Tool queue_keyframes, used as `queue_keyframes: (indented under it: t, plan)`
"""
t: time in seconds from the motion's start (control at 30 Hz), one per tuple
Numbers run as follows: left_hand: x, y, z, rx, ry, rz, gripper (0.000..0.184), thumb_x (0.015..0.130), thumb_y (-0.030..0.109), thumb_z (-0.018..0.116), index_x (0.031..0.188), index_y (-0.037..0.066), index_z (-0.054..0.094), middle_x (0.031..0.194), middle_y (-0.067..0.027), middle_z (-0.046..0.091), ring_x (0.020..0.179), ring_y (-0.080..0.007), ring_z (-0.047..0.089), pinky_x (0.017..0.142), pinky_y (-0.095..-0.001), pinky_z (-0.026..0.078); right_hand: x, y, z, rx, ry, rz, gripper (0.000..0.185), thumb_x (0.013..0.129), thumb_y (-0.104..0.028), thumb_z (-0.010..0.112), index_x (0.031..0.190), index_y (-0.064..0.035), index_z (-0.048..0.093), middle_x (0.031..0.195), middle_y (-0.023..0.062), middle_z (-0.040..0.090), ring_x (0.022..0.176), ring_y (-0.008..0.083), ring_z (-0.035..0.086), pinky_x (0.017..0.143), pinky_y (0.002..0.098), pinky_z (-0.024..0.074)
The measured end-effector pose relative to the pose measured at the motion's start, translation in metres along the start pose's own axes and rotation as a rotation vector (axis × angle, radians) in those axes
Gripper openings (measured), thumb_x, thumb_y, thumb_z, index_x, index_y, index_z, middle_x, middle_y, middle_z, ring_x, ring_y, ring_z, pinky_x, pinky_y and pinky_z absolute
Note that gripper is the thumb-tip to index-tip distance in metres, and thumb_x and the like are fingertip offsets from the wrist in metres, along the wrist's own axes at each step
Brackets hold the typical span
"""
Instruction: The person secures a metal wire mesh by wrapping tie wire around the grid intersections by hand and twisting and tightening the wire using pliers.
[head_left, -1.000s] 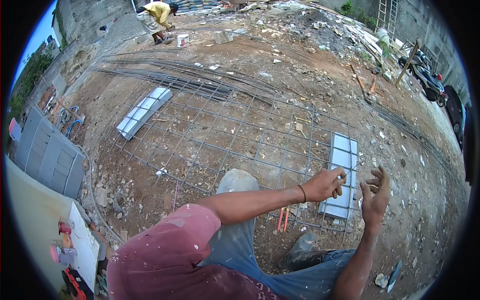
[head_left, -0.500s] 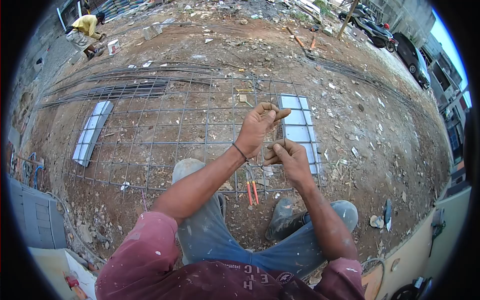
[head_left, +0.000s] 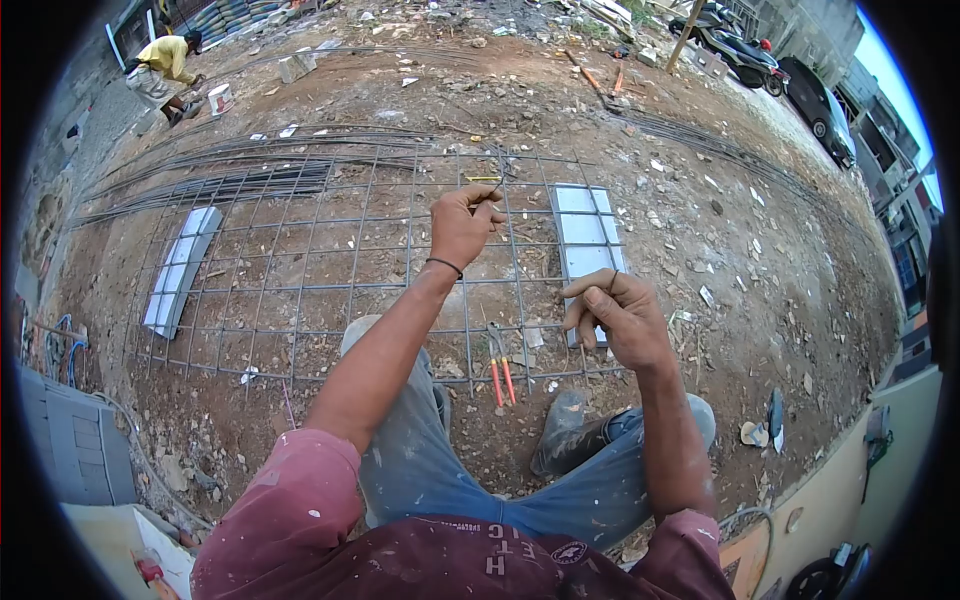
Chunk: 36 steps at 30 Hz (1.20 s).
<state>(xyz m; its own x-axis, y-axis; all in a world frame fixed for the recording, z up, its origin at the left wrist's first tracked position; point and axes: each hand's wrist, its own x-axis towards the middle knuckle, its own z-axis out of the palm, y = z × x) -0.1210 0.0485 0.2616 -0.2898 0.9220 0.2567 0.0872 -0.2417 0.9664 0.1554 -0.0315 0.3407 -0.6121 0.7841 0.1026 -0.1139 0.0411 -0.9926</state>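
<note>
My left hand (head_left: 463,225) is closed in a pinch above the mesh of steel bars (head_left: 352,287); what its fingers hold, if anything, is too fine to make out. To its right and closer to me, my right hand (head_left: 618,315) is also closed, with thumb against fingers. A thin strand of wire (head_left: 584,356) seems to hang below those fingers. The pliers (head_left: 500,368) with red handles lie on the ground at the near edge of the mesh, between my knees. Under the right end of the mesh sits a pale block (head_left: 590,225), partly hidden by my right hand.
Another pale block (head_left: 183,272) supports the mesh at the left. Loose steel bars (head_left: 250,183) lie beyond it. A person in a yellow shirt (head_left: 165,62) bends near a white bucket (head_left: 220,98). Motorcycles (head_left: 745,62) and a car (head_left: 815,110) stand far right.
My hands have moved apart: the left went leftward and slightly up, the right moved rightward. The pliers and the mesh have stayed in place.
</note>
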Motion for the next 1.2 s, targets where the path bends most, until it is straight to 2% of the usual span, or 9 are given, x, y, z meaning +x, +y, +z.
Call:
queue_keyframes:
  t: [0.13, 0.23, 0.4, 0.43, 0.53, 0.63, 0.7, 1.0, 1.2]
  plan:
    - [0.004, -0.009, 0.002, -0.013, 0.016, -0.047, 0.021, 0.098, -0.009, 0.055, 0.108, -0.008, 0.073, 0.099, -0.0137, 0.076, 0.083, -0.0212, 0.079, 0.066, -0.0277, 0.065, -0.013, -0.022, -0.018, 0.16, -0.115, -0.179, 0.028, 0.108, -0.018, 0.059, 0.118, 0.0054, 0.071, 0.094, 0.0193, 0.076, 0.067, 0.0168, 0.069, 0.061, 0.0283, 0.056]
    - [0.006, -0.015, 0.005, 0.014, -0.117, -0.145, 0.019, 0.097, -0.011, 0.055, 0.108, -0.01, 0.071, 0.101, -0.0167, 0.075, 0.084, -0.0234, 0.079, 0.068, -0.0282, 0.067, -0.022, -0.039, -0.036, 0.138, -0.196, -0.433, 0.041, 0.103, -0.031, 0.068, 0.121, 0.0064, 0.071, 0.11, 0.0297, 0.074, 0.102, 0.0369, 0.074, 0.089, 0.0472, 0.0603]
    - [-0.004, -0.018, 0.02, -0.366, -0.079, -0.43, 0.02, 0.098, -0.013, 0.055, 0.115, -0.015, 0.065, 0.11, -0.0243, 0.072, 0.098, -0.0314, 0.078, 0.08, -0.0295, 0.07, -0.029, -0.045, -0.065, 0.249, -0.148, -0.357, 0.076, 0.095, -0.034, 0.078, 0.148, 0.0119, 0.049, 0.148, 0.0329, 0.053, 0.137, 0.0447, 0.056, 0.113, 0.0544, 0.0481]
    - [-0.005, -0.022, 0.025, -0.462, -0.06, -0.516, 0.02, 0.098, -0.014, 0.054, 0.116, -0.016, 0.064, 0.112, -0.0251, 0.071, 0.1, -0.0325, 0.077, 0.083, -0.0303, 0.07, -0.023, -0.037, -0.073, 0.286, 0.076, -0.24, 0.069, 0.094, -0.022, 0.079, 0.149, 0.0081, 0.05, 0.143, 0.0291, 0.059, 0.128, 0.036, 0.063, 0.108, 0.0458, 0.052]
    - [-0.027, -0.019, 0.051, -0.542, -0.083, -0.615, 0.02, 0.099, -0.013, 0.053, 0.117, -0.018, 0.061, 0.114, -0.0262, 0.069, 0.103, -0.035, 0.076, 0.089, -0.0323, 0.069, -0.005, 0.007, -0.08, -0.736, 0.311, 0.078, 0.068, 0.088, -0.008, 0.08, 0.151, -0.0052, 0.054, 0.118, 0.0137, 0.071, 0.089, 0.0177, 0.068, 0.081, 0.0339, 0.0562]
    - [-0.047, -0.022, 0.079, -0.631, -0.142, -0.715, 0.014, 0.094, -0.016, 0.057, 0.107, -0.015, 0.064, 0.102, -0.0233, 0.072, 0.09, -0.0294, 0.078, 0.076, -0.0289, 0.07, 0.007, 0.027, -0.022, -0.962, 0.195, -0.079, 0.071, 0.085, -0.003, 0.081, 0.151, -0.0085, 0.056, 0.11, 0.0132, 0.07, 0.078, 0.0155, 0.067, 0.075, 0.0323, 0.0564]
    - [-0.052, -0.034, 0.091, -0.586, -0.164, -0.7, 0.014, 0.093, -0.015, 0.059, 0.106, -0.013, 0.065, 0.1, -0.0217, 0.072, 0.084, -0.0268, 0.078, 0.071, -0.0275, 0.069, 0.019, 0.045, -0.003, -1.112, 0.206, -0.241, 0.028, 0.09, -0.008, 0.077, 0.117, -0.0009, 0.074, 0.094, 0.0163, 0.071, 0.077, 0.0261, 0.069, 0.071, 0.037, 0.0555]
    - [-0.043, -0.026, 0.09, -0.569, -0.219, -0.638, 0.019, 0.095, -0.007, 0.063, 0.113, -0.007, 0.069, 0.104, -0.0167, 0.074, 0.09, -0.0216, 0.076, 0.072, -0.027, 0.067, 0.038, 0.049, 0.001, -1.021, 0.354, -0.091, 0.01, 0.096, -0.007, 0.067, 0.096, 0.003, 0.07, 0.081, 0.0196, 0.073, 0.064, 0.0318, 0.07, 0.061, 0.039, 0.0544]
    - [-0.017, 0.023, 0.082, -0.594, -0.376, -0.458, 0.035, 0.108, 0.023, 0.061, 0.132, -0.003, 0.066, 0.124, -0.0143, 0.074, 0.11, -0.0235, 0.073, 0.093, -0.037, 0.062, 0.031, -0.055, -0.019, -0.736, 0.57, -0.02, 0.011, 0.103, -0.005, 0.061, 0.102, 0.0041, 0.067, 0.083, 0.0108, 0.073, 0.07, 0.014, 0.072, 0.062, 0.0265, 0.0575]
